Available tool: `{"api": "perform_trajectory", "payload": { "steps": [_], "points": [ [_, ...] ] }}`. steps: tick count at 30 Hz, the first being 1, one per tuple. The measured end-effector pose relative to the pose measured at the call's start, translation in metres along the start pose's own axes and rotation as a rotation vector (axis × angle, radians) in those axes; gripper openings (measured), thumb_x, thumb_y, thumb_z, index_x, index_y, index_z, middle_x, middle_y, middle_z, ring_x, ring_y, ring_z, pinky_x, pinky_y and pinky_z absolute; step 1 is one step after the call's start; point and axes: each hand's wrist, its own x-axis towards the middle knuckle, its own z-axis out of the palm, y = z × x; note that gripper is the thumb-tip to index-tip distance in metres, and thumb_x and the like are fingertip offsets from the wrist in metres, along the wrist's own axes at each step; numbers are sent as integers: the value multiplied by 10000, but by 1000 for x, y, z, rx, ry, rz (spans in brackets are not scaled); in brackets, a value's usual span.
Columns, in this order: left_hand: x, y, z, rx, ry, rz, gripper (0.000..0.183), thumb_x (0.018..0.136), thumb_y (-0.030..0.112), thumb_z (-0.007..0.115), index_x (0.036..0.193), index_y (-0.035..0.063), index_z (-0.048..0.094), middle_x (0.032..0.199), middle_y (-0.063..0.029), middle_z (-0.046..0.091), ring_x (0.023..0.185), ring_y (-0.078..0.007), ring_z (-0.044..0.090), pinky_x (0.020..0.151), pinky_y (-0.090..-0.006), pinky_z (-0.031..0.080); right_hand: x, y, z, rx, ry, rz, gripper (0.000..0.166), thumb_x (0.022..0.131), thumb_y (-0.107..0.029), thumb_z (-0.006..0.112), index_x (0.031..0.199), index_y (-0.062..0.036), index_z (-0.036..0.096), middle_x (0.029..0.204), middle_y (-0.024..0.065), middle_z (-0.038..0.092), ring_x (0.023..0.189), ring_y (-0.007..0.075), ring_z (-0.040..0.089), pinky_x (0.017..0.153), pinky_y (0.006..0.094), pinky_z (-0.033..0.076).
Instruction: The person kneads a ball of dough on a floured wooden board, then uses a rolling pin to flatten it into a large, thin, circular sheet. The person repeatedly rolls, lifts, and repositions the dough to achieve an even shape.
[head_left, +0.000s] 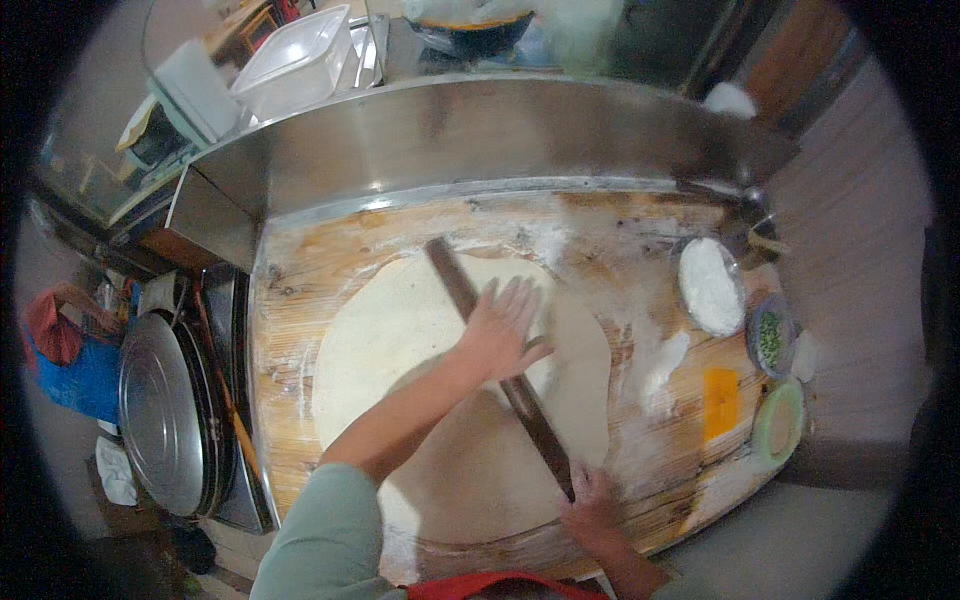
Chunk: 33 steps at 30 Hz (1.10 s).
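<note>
A wide, thin sheet of dough (375, 322) lies spread on a floured wooden board (292, 300). Diagonally across it rests a dark wooden rolling pin (536, 420), its far end near the dough's back edge. My left hand (502, 330) lies over the middle of the pin, palm down with fingers spread. At the near right, my right hand (592, 502) closes around the pin's lower end, beside the dough's edge. My left forearm crosses above the dough and hides part of it.
On the right stand a bowl of white flour (711, 287), a bowl of chopped greens (769, 340) and a pale green round container (780, 424). An orange-yellow scraper (721, 403) lies nearby. A metal backsplash (480, 135) borders the back; round metal pans (161, 412) stack at left.
</note>
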Motion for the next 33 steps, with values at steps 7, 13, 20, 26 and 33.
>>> {"api": "perform_trajectory", "payload": {
  "steps": [7, 13, 20, 26, 33],
  "points": [
    [32, 33, 18, -335, 333, 157, 639, 870, 283, 725, 1390, -24, 515, 1484, -233, 474, 1437, -434, 366, 1201, -562, 265, -4, 7, 1, 228, 6, 123, 792, 785, -223, 742, 1499, -54, 444, 1256, 281, 536, 1159, 482, 525, 1007, 568, 441],
    [-94, -8, -15, -211, 310, -107, 727, 899, 403, 691, 1399, -83, 484, 1496, -254, 458, 1431, -449, 373, 1177, -607, 263, -41, 24, 11, 226, -18, 14, 821, 776, -246, 758, 1502, -38, 437, 1224, 278, 541, 1120, 487, 526, 1015, 591, 427],
    [86, 22, 31, -225, 186, 105, 704, 976, 536, 545, 1450, 18, 497, 1514, -218, 471, 1480, -438, 300, 1250, -553, 141, -32, 4, -10, 130, -78, 231, 817, 775, -278, 757, 1465, 31, 446, 1240, 271, 558, 1143, 481, 535, 1037, 578, 414],
    [83, 80, 73, -430, 291, 296, 564, 895, 321, 689, 1366, 38, 561, 1506, -205, 470, 1434, -412, 390, 1196, -537, 287, -37, 9, 0, 403, 175, 158, 720, 714, -125, 737, 1387, 30, 535, 1113, 266, 615, 1043, 450, 606, 933, 522, 496],
    [-61, 3, -3, -221, 269, 0, 649, 915, 346, 680, 1397, -52, 503, 1493, -278, 456, 1439, -448, 370, 1196, -580, 246, -80, 36, 23, 248, 258, -50, 731, 664, -87, 715, 1366, 28, 551, 1044, 251, 610, 952, 457, 599, 867, 508, 512]
  ]
}}
